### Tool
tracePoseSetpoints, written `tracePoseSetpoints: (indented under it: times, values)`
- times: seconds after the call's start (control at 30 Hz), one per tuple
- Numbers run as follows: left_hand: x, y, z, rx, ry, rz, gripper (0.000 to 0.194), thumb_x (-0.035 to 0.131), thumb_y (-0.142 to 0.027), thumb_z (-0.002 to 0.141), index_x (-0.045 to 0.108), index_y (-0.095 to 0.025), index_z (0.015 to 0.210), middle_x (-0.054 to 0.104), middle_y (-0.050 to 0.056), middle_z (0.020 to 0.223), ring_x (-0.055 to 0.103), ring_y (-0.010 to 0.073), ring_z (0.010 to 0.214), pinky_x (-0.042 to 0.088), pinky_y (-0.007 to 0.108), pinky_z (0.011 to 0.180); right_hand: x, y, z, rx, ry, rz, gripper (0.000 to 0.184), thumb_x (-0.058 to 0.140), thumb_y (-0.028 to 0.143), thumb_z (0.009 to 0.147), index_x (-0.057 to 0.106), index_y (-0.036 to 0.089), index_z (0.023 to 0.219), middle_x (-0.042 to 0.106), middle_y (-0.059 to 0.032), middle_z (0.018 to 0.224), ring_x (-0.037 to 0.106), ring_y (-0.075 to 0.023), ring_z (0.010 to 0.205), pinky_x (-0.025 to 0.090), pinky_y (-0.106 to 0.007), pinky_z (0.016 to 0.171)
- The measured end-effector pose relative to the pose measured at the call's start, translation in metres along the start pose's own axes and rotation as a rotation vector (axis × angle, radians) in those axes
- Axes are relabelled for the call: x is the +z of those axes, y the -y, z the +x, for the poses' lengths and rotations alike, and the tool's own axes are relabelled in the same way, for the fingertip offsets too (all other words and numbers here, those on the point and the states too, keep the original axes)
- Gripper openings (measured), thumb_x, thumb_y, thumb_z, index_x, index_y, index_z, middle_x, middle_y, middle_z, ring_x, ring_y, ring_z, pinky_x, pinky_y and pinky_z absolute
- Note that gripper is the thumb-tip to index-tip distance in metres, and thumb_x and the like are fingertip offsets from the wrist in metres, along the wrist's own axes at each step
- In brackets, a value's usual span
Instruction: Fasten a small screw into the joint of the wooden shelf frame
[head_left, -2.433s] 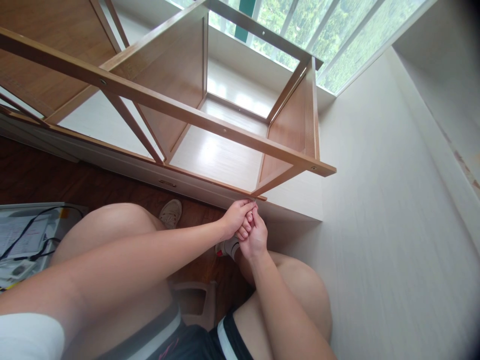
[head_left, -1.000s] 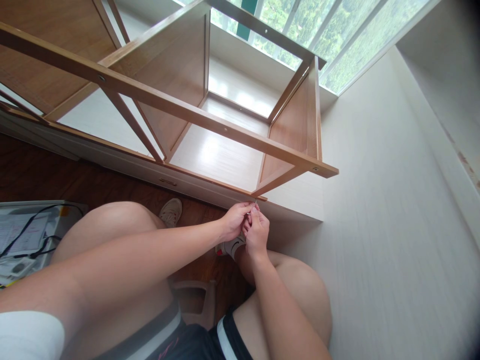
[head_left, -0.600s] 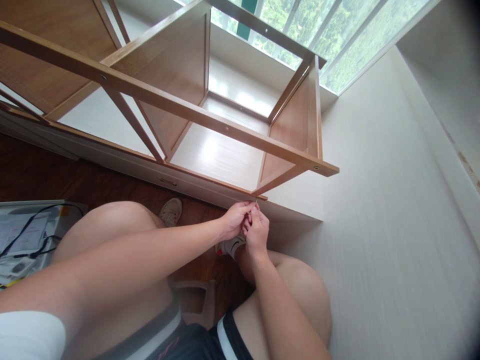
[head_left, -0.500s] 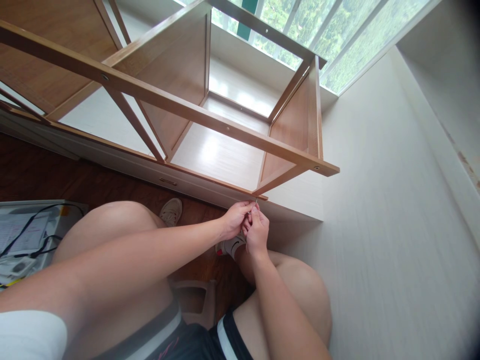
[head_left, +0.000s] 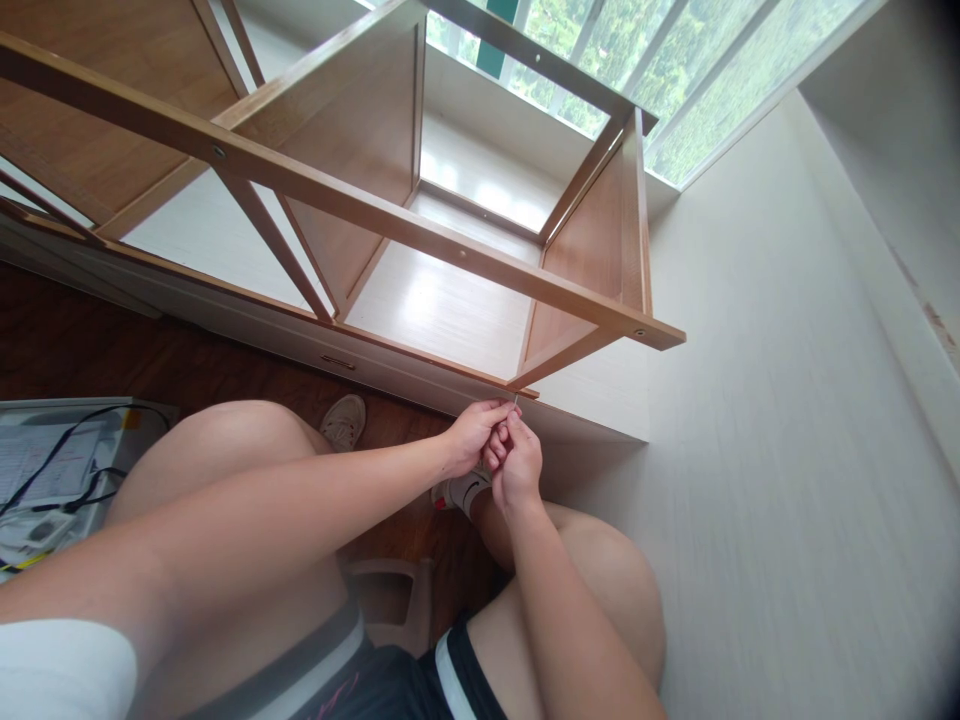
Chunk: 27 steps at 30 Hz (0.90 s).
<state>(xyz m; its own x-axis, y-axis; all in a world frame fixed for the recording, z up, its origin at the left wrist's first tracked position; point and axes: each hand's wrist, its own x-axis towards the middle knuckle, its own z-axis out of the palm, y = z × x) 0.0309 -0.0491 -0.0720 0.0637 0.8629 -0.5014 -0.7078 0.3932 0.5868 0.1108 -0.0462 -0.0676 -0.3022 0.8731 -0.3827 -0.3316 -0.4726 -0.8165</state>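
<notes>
Both hands are in the middle of the frame, just under a big wooden frame point(head_left: 420, 236). The left hand point(head_left: 474, 438) and the right hand point(head_left: 523, 466) touch each other. Their fingers are pinched close, and they seem to hold one thin stick point(head_left: 515, 399) between the tips. It points up at the end of the bottom bar point(head_left: 531, 393), which lies along a pale ledge point(head_left: 596, 395).

A little while ago, the hands were folded tight and hid most of the stick. Now the fingers are more spread and a bit of it shows. The wooden frame has hardly moved, so the work seems to be at the same spot.

Most of the stick is hidden in the fingers. I can't tell how long it is, or if its tip goes into the wood. The wooden frame is cut off at the upper left. In the box point(head_left: 142, 445) at the left edge, the words on the paper point(head_left: 52, 460) are too blurry to read. The hands cover part of a shoe point(head_left: 444, 494).
</notes>
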Motion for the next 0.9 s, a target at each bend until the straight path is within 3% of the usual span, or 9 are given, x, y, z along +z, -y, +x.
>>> tracePoseSetpoints:
  times: [0.23,0.4,0.57,0.9]
  values:
    - [-0.002,0.001,0.0,0.007,-0.021,0.061,0.031,0.06,-0.047,0.075,0.056,-0.018,0.085,0.046,-0.007,0.05,0.043,0.0077,0.029,0.029,0.017,0.025,-0.003,0.006,0.002,0.225,0.132,0.196,0.035,0.05,0.045,0.086,0.04,0.019,0.065,0.031,0.0092,0.043,0.026,-0.0048,0.034,0.021,-0.017,0.033]
    - [0.0,-0.004,-0.004,0.048,-0.038,0.085,0.031,0.062,-0.045,0.075,0.059,-0.017,0.088,0.054,-0.004,0.058,0.05,0.0082,0.034,0.031,0.017,0.027,-0.001,0.015,0.0,0.305,0.186,0.248,0.035,0.047,0.044,0.088,0.034,0.021,0.065,0.025,0.0098,0.043,0.02,-0.006,0.034,0.02,-0.018,0.033]
    - [0.003,-0.009,-0.002,0.082,-0.047,0.093,0.027,0.061,-0.04,0.077,0.061,-0.015,0.086,0.06,0.0,0.063,0.056,0.0088,0.045,0.041,0.017,0.039,-0.001,0.021,-0.002,0.326,0.236,0.353,0.03,0.047,0.034,0.089,0.033,0.021,0.066,0.024,0.0096,0.044,0.019,-0.0067,0.034,0.019,-0.018,0.033]
    - [0.001,-0.007,-0.003,0.066,-0.086,0.191,0.03,0.057,-0.044,0.079,0.061,-0.016,0.09,0.053,-0.004,0.053,0.049,0.0081,0.034,0.031,0.017,0.031,0.003,0.008,-0.005,0.259,0.158,0.301,0.034,0.05,0.042,0.086,0.033,0.021,0.065,0.026,0.0103,0.043,0.018,-0.0058,0.033,0.014,-0.017,0.03]
